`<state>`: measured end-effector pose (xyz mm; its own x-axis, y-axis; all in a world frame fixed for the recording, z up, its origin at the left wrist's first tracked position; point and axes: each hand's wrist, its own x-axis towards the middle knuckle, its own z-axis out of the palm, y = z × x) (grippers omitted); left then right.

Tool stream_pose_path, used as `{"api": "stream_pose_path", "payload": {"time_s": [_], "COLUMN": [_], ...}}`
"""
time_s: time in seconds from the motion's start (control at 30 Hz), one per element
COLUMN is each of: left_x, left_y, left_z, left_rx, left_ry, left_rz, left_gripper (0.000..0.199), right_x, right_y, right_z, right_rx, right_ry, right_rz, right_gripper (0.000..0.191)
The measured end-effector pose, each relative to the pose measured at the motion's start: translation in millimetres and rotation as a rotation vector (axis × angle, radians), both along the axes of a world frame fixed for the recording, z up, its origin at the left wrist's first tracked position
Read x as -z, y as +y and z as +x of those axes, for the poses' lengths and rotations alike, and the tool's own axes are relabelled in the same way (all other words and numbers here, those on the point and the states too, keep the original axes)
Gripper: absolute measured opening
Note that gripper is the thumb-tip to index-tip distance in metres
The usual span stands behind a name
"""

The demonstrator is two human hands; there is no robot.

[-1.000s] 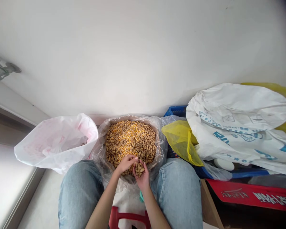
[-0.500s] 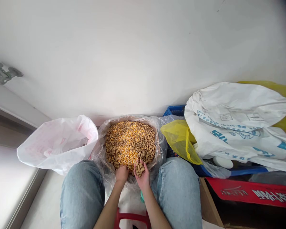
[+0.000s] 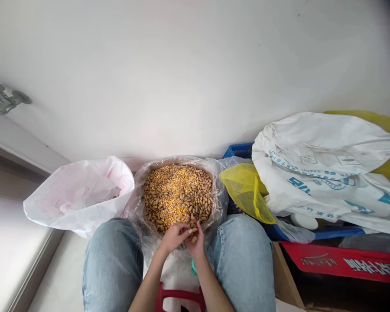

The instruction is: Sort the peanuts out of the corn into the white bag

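Observation:
A round container lined with clear plastic (image 3: 220,190) is full of unshelled peanuts (image 3: 201,184) and yellow corn kernels (image 3: 173,208). Over its near edge, my right hand (image 3: 196,240) is cupped palm up around several peanuts. My left hand (image 3: 175,235) reaches across to it, fingertips at those peanuts and bent together; whether they pinch one is too small to tell for sure. Both hands are between my knees, close to the near rim.
An open white plastic bag (image 3: 81,195) stands at the left. On the right are a blue crate (image 3: 240,150), a yellow mesh bag (image 3: 247,186), a large white sack (image 3: 331,173) and a red box (image 3: 344,261). A white wall (image 3: 182,78) rises behind.
My left hand has lifted from the corn at the near edge and moved right to the peanuts in my right hand. My right hand has stayed nearly in place.

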<state>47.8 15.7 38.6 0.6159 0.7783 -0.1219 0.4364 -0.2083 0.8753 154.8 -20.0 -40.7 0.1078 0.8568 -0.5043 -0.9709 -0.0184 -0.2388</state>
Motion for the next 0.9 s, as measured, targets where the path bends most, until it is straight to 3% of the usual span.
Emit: {"api": "stream_pose_path", "payload": {"time_s": [0.07, 0.17, 0.27, 0.37, 0.53, 0.73, 0.9], "left_x": [17.2, 46.0, 60.1, 60.5, 65.4, 75.0, 68.2], "left_y": [2.1, 9.3, 8.4, -2.3, -16.8, -22.3, -20.8], "left_z": [-3.6, -13.1, -14.9, -4.4, 13.5, 16.6, 13.6], "left_rx": [-0.173, -0.398, -0.368, -0.276, -0.318, -0.347, -0.414], "left_ry": [0.014, 0.206, 0.461, 0.639, 0.805, 0.795, 0.720], "left_rz": [0.005, 0.001, 0.013, 0.120, 0.258, 0.356, 0.281], "left_gripper": [0.031, 0.023, 0.016, 0.020, 0.027, 0.027, 0.024], "right_x": [-2.9, -6.1, -5.7, -4.5, -5.9, -5.7, -9.3], "right_y": [-0.8, -2.1, -2.7, -2.5, -3.7, -4.3, -3.2], "right_z": [1.1, 3.5, 5.9, 7.3, 8.9, 11.1, 10.6], "right_rx": [-0.007, -0.027, -0.024, -0.013, 0.010, 0.038, 0.040], "right_ry": [-0.007, 0.049, 0.132, 0.163, 0.185, 0.186, 0.186], "right_rz": [-0.015, -0.010, 0.023, 0.039, 0.041, 0.038, 0.021], "right_gripper": [0.032, 0.030, 0.027, 0.024, 0.021, 0.022, 0.024]}}
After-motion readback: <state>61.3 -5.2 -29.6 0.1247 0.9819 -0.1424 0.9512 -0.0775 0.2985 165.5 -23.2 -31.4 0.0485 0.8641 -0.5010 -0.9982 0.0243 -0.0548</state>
